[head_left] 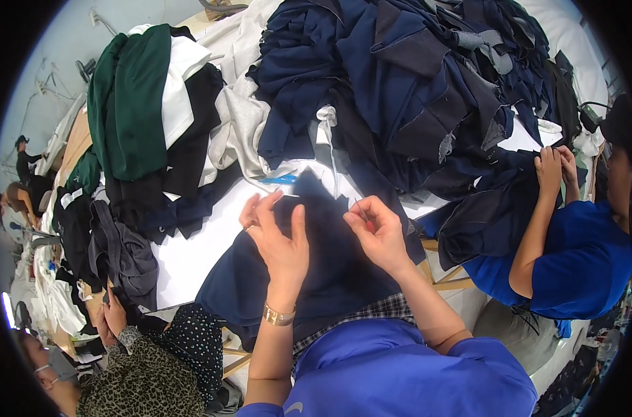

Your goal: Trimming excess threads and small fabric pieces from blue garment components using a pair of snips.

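Observation:
My left hand (280, 243) is raised above a dark navy cloth piece (323, 278), its fingers apart and nothing visible in them. Opposite it, my right hand (382, 240) is closed, thumb against fingers. A small red thing (370, 226) shows in that grip, too small to name. The navy piece spreads from the white table (198, 243) down over my lap, and its pointed upper part lies between my two hands. Just beyond my left hand, a small blue object (280, 179) rests on the table.
A large heap of navy cloth (392, 83) covers the far side. Green garments (132, 104), white ones and black ones are piled at left. One person in blue (573, 257) handles dark cloth at right; another in a leopard-print top (139, 375) sits close at left.

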Tool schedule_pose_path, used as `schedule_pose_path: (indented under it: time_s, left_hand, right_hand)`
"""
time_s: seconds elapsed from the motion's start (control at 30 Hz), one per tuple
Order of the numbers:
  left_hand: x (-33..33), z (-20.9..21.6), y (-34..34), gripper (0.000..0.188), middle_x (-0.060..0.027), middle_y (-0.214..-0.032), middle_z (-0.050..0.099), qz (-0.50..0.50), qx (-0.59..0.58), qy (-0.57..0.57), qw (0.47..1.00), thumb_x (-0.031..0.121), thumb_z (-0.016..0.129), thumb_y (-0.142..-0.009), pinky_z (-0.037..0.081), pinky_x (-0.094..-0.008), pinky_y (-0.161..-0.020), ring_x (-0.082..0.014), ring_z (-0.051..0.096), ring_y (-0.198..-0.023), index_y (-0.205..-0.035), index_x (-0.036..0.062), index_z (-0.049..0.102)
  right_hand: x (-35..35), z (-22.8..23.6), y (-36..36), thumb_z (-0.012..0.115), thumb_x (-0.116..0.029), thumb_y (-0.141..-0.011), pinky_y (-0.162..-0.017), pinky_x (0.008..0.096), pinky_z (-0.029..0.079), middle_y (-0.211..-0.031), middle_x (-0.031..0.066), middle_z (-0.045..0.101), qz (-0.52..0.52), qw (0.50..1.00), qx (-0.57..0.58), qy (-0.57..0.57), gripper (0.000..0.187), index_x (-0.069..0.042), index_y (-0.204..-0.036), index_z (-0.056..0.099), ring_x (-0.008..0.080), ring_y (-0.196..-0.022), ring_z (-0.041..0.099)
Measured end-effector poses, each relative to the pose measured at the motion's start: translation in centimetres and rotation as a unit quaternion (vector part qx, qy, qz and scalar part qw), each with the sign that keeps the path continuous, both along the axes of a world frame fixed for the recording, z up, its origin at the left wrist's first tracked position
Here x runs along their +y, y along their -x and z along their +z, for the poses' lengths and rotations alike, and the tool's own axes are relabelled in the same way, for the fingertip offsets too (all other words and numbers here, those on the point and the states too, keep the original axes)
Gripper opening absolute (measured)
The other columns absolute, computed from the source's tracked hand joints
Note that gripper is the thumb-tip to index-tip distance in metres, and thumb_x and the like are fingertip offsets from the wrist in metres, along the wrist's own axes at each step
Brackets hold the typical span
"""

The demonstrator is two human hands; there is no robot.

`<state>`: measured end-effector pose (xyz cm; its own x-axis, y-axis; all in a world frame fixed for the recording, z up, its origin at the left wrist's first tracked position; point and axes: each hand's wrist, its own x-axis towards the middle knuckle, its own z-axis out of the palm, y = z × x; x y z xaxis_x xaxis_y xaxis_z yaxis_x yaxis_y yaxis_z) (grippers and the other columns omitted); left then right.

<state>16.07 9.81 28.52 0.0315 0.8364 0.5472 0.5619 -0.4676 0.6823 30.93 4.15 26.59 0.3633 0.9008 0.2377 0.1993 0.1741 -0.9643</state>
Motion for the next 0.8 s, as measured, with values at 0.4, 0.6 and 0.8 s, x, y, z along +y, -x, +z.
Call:
schedule_pose_path:
  time_s: [0.4,0.6,0.8]
  left_hand:
    - [-0.3,-2.3,-0.1,0.017,-0.0016,-0.084,0.06,-0.264,-0.178,0.328,0.889,0.009,0.066,-0.084,0.045,-0.0203,-0.071,-0.0052,0.055,-0.076,-0.097,-0.0007,0.059]
    - [-1.1,-1.9,-0.1,0.009,0.0001,-0.089,0.057,-0.255,-0.304,0.322,0.859,0.004,0.06,-0.088,0.043,-0.0191,-0.073,-0.0048,0.052,-0.08,-0.097,0.001,0.057]
    - [-1.1,-2.7,0.5,0.014,0.0023,-0.087,0.052,-0.225,-0.423,0.38,0.791,0.003,0.051,-0.092,0.037,-0.0163,-0.067,-0.0023,0.045,-0.076,-0.105,0.0012,0.054]
  right_hand:
    - [-0.5,0.1,-0.4,0.065,-0.002,-0.079,-0.064,0.0256,0.049,-0.101,0.0145,0.064,0.031,0.997,-0.041,-0.064,0.014,0.0,-0.088,0.055,0.0149,-0.071,0.063]
    - [-1.3,0.1,0.3,0.064,0.008,-0.063,-0.054,0.0269,0.051,-0.1,0.0137,0.062,0.046,0.961,-0.244,-0.121,0.027,-0.001,-0.088,0.057,0.022,-0.065,0.064]
    - [-2.0,-0.4,2.0,0.067,0.004,-0.055,-0.049,0.026,0.05,-0.1,0.0087,0.064,0.081,0.93,-0.303,-0.191,0.03,-0.004,-0.082,0.059,0.0168,-0.056,0.063]
